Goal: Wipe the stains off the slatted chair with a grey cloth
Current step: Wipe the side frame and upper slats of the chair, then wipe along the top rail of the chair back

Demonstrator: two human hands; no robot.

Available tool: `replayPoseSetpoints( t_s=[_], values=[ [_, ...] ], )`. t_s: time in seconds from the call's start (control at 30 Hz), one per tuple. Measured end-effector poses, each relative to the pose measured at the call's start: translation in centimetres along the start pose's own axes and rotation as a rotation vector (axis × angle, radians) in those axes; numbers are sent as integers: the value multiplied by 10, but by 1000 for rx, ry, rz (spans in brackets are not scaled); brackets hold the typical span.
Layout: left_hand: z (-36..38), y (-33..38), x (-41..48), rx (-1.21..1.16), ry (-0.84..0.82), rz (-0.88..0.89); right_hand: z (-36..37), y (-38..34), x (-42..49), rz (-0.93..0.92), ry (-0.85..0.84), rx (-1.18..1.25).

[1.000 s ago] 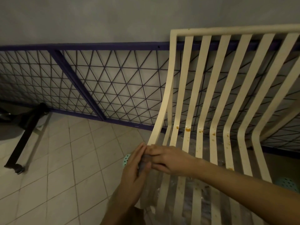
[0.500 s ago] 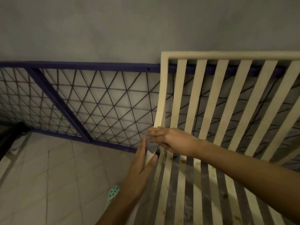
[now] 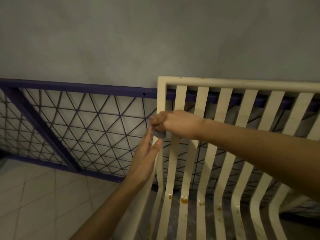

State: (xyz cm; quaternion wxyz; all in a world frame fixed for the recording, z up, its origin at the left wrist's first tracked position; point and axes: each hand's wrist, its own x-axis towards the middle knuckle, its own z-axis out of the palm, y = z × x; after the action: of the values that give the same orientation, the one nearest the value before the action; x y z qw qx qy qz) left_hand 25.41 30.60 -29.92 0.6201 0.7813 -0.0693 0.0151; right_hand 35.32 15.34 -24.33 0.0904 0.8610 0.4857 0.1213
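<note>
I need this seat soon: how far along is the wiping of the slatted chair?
Done: nothing clearly; no slat looks freshly cleaned. In hand: the right hand grips the small grey cloth against the leftmost slat of the cream slatted chair, with the left hand open beside it. Left: orange-brown stains at the seat bend and specks along the seat slats.

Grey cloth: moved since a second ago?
Yes: the grey cloth, in the right hand, rose from the slatted chair's seat to its backrest, above the stains.
</note>
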Motion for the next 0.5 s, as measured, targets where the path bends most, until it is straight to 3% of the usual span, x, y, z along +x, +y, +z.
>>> replayPoseSetpoints(
  t_s=[0.23,0.5],
  values=[
    [22,17,33,34,6,34,-17,33,6,12,-76,-99],
    [1,47,92,-70,134,120,-60,51,35,174,43,-58]
  ],
)
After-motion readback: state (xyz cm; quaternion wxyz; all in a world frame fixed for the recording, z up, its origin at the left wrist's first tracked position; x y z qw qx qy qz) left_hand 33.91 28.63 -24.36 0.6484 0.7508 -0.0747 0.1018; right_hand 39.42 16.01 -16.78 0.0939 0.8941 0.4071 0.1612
